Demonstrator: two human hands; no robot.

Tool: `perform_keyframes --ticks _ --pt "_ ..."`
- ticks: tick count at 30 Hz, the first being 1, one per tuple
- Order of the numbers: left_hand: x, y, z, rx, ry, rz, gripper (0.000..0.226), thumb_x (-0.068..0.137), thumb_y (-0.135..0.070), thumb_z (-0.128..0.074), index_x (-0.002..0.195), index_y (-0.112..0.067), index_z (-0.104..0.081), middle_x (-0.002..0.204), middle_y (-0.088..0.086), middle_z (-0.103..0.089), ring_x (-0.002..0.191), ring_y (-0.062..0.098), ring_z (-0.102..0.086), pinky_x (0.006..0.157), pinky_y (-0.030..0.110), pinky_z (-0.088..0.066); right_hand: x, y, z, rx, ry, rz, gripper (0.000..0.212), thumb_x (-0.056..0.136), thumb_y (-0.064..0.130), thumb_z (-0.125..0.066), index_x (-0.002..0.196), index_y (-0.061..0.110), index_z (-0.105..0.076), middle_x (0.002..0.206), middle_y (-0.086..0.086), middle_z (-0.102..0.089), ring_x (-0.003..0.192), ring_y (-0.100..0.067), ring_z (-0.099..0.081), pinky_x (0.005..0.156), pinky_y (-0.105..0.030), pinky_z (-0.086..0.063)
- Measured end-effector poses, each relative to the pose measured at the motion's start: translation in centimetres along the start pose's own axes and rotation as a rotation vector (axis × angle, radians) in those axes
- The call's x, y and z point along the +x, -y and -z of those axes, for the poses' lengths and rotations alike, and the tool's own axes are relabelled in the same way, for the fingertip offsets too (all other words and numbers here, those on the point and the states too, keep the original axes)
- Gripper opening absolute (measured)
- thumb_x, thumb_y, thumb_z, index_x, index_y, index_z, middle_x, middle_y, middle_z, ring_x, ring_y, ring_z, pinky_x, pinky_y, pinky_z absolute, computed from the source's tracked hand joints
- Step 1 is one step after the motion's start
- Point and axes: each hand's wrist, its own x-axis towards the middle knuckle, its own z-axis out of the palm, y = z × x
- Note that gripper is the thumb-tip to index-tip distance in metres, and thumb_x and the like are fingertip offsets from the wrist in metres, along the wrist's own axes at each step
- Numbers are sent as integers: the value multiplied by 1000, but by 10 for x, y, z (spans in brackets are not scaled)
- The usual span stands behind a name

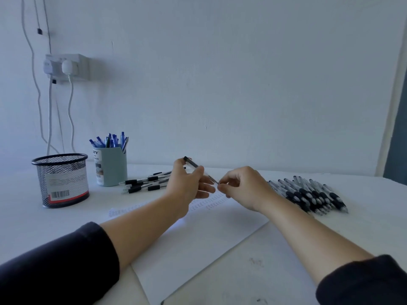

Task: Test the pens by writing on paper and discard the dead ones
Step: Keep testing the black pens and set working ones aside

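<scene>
My left hand holds a black-and-clear pen by its barrel, raised above the paper, its far end pointing up and left. My right hand pinches the pen's near tip end. Rows of small scribbles mark the paper's far part. A pile of several black pens lies to the right of my right hand. A smaller group of black pens lies behind my left hand.
A black mesh cup stands at the left of the white table. Beside it a pale blue holder is filled with several blue pens. A wall socket with hanging cables is above them.
</scene>
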Motion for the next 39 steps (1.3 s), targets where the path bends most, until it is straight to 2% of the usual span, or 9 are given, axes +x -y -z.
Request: perform_keyframes --ticks 4,8,13,16,21,24,29,34,39 --pt "2 4 3 115 4 58 43 99 -20 -49 137 -18 -30 77 11 -68 50 21 -58 48 26 -43 2 -12 12 -152 -256 -140 12 86 21 -59 80 18 -69 75 6 -64 82 -21 -60 80 -31 -47" --pt "4 7 4 202 14 88 35 97 -18 -50 130 -20 -39 76 9 -67 47 20 -55 46 24 -38 2 -33 37 -401 -505 -427 16 86 17 -52 89 15 -67 88 -3 -66 96 -30 -54 80 -35 -30" --pt "4 7 4 276 40 76 20 95 -11 -48 114 -16 -49 71 9 -65 46 19 -52 44 23 -35 -10 -58 64 -380 -695 -771 12 88 14 -51 90 8 -62 94 -14 -62 106 -34 -51 93 -41 -29" --pt "5 8 3 299 51 69 17 95 -9 -48 110 -14 -53 67 9 -64 43 19 -50 43 22 -34 -18 -72 71 -282 -697 -906 6 85 13 -56 87 8 -56 96 -15 -59 108 -35 -48 97 -43 -26" --pt "5 8 4 315 58 63 14 95 -8 -48 106 -12 -54 65 9 -64 44 19 -50 43 22 -34 -24 -80 71 -292 -618 -1010 26 89 34 -59 88 9 -53 101 -16 -58 112 -34 -43 97 -44 -26" --pt "4 8 4 319 59 56 13 94 -7 -47 103 -12 -55 63 9 -63 43 19 -49 44 22 -33 -24 -81 69 -330 -567 -1038 19 88 29 -55 90 11 -53 108 -15 -56 114 -34 -39 99 -43 -25" --pt "5 8 4 325 68 53 12 94 -6 -47 92 -13 -57 62 8 -63 43 19 -49 45 23 -32 -19 -68 67 -413 -531 -972 17 90 28 -50 92 11 -51 121 -14 -49 119 -34 -34 100 -43 -25" --pt "6 6 6 330 60 31 15 94 -5 -46 90 -10 -59 64 8 -63 44 19 -50 46 23 -37 -3 -37 44 -466 -401 -459 25 90 26 -47 108 18 -64 119 -6 -56 117 -31 -41 94 -38 -31" --pt "15 -6 18 318 -41 -49 18 92 -4 -46 83 -9 -61 66 7 -63 48 16 -52 48 23 -41 -4 8 7 -289 145 -105 42 88 48 -54 127 30 -55 138 3 -48 131 -21 -37 107 -38 -29"
